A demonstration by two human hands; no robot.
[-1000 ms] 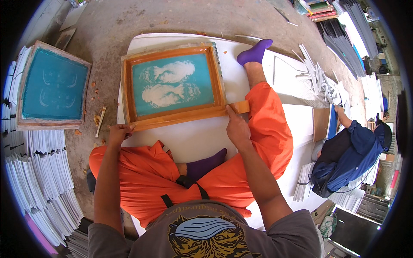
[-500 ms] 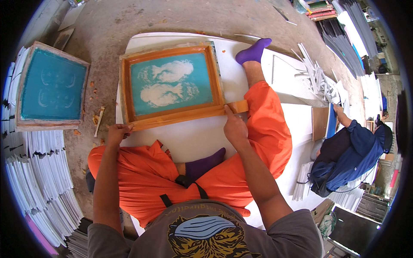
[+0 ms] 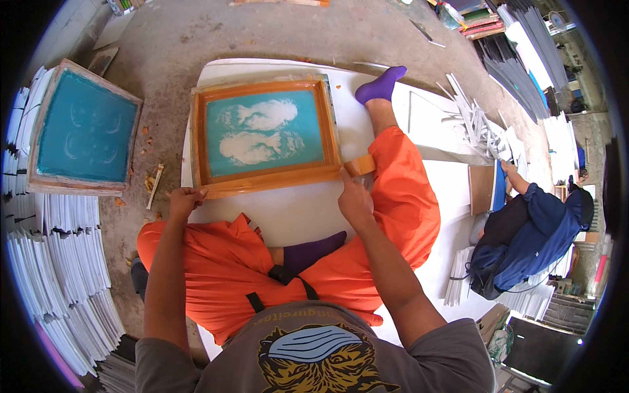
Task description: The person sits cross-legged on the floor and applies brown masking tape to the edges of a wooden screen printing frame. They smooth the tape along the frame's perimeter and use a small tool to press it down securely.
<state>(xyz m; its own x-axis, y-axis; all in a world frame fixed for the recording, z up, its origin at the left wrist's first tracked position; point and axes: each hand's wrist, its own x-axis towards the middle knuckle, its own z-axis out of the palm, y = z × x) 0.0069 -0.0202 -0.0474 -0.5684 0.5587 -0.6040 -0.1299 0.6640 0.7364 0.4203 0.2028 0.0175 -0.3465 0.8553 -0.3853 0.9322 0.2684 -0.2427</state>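
A wooden screen-printing frame [image 3: 263,190] with teal mesh [image 3: 308,128] and two pale printed shapes lies in front of me. Brown tape lines its inner edges and runs along its near side. My left hand [image 3: 187,202] is closed at the near left corner, pinching the end of the tape strip. At the near right corner, my right hand [image 3: 356,200] presses a fingertip to the strip with its other fingers curled. Beside that fingertip, brown tape [image 3: 360,166] sticks out past the frame toward my knee; whether it is the roll itself is hard to tell.
White board [image 3: 262,209] lies under the frame and my legs. Another teal screen [image 3: 85,128] leans on stacked white sheets [image 3: 72,262] at the left. White offcuts [image 3: 481,124] lie at the right, near a co-worker in dark blue [image 3: 531,242] handling a board.
The view has shifted slightly. The brown tape beyond the right corner has tilted. Both hands keep to the frame's near corners.
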